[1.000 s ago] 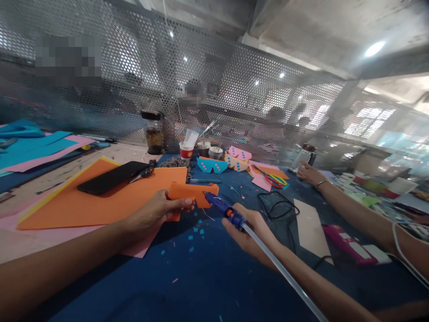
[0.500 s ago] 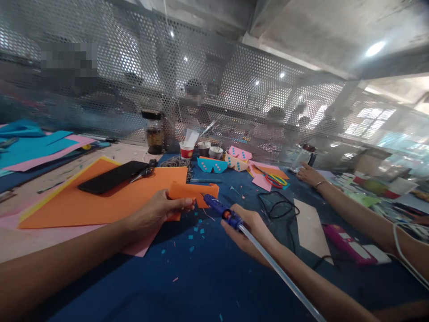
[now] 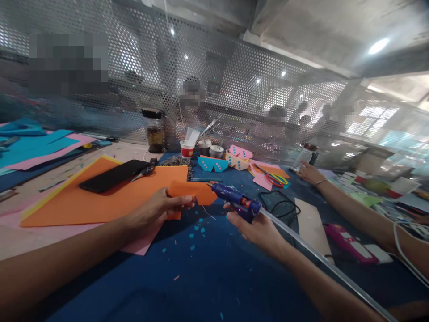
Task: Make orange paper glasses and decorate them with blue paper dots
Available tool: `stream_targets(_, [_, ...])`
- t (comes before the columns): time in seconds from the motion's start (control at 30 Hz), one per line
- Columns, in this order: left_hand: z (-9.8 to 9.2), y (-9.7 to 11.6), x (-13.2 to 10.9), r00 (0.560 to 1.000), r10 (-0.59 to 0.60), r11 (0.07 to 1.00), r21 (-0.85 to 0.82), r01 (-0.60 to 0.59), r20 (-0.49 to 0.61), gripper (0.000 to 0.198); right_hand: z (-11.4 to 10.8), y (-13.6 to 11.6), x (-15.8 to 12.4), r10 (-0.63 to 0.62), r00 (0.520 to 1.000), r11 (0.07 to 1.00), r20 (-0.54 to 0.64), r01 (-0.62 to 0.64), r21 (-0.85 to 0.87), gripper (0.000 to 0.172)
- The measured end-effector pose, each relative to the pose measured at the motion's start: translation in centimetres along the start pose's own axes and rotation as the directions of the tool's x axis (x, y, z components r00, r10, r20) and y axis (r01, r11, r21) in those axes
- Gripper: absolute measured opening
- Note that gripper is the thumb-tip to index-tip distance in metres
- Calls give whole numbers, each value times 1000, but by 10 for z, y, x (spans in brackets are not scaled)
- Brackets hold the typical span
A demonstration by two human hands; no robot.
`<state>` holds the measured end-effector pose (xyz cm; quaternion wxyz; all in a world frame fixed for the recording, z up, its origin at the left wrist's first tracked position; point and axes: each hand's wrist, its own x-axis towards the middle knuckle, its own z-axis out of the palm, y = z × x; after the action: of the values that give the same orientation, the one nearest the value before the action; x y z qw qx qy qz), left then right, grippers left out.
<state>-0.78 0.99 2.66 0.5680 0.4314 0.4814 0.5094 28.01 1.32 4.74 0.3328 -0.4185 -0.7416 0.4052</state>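
My left hand (image 3: 167, 203) is closed on the near edge of a cut piece of orange paper (image 3: 206, 193), pinching it between thumb and fingers. In my right hand (image 3: 256, 228) is a blue hot glue gun (image 3: 234, 197), with a long clear glue stick (image 3: 311, 248) running out of its back. The gun's tip is at the paper's upper right part; I cannot tell whether it touches. Beneath my left hand lie orange sheets (image 3: 100, 203). Small blue paper squares (image 3: 197, 230) are scattered on the blue tabletop below the cut piece.
A black phone (image 3: 114, 176) and dark-handled scissors (image 3: 145, 169) lie on the orange sheets. Behind stand paper cups (image 3: 187, 150), a jar (image 3: 154, 132) and paper masks (image 3: 212, 164). Red-and-yellow scissors (image 3: 276, 180) and a black cord (image 3: 278, 203) lie right. Another person's hand (image 3: 310, 173) touches a glass bottle.
The glue gun has turned and shifted right in my right hand, its side now facing me and its tip higher. My left hand stays in place on the orange piece.
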Motion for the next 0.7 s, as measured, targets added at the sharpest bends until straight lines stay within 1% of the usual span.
stream_targets(0.07, [0, 0, 1, 1000, 3, 1000, -13, -3, 6, 35, -2, -1, 0, 9, 1000, 998, 10, -10, 70, 38])
stream_targets(0.13, [-1, 0, 2, 1000, 10, 999, -33, -10, 13, 35, -5, -4, 0, 5, 999, 985, 39, -12, 175, 39])
stream_targets(0.23, [-2, 0, 4, 1000, 11, 998, -60, -10, 20, 33, -9, -7, 1, -37, 994, 950, 101, 3, 313, 38])
stream_targets(0.33, [-6, 0, 6, 1000, 5, 998, -68, -3, 30, 31, -15, -7, 3, -46, 982, 918, 183, -31, 396, 37])
stream_targets(0.4, [-8, -1, 7, 999, 9, 997, -75, -6, 34, 30, -19, -5, 3, -33, 971, 923, 239, -62, 380, 38])
stream_targets(0.5, [-12, -4, 11, 999, 19, 995, -94, -16, 30, 27, -26, -4, 4, 27, 955, 968, 295, -99, 231, 37])
stream_targets(0.6, [-12, -6, 13, 999, 30, 992, -120, -27, 21, 25, -28, -5, 5, 98, 950, 989, 298, -127, 78, 35])
stream_targets(0.7, [-12, -6, 13, 999, 34, 989, -144, -31, 21, 26, -24, -5, 6, 143, 954, 986, 263, -160, 43, 34])
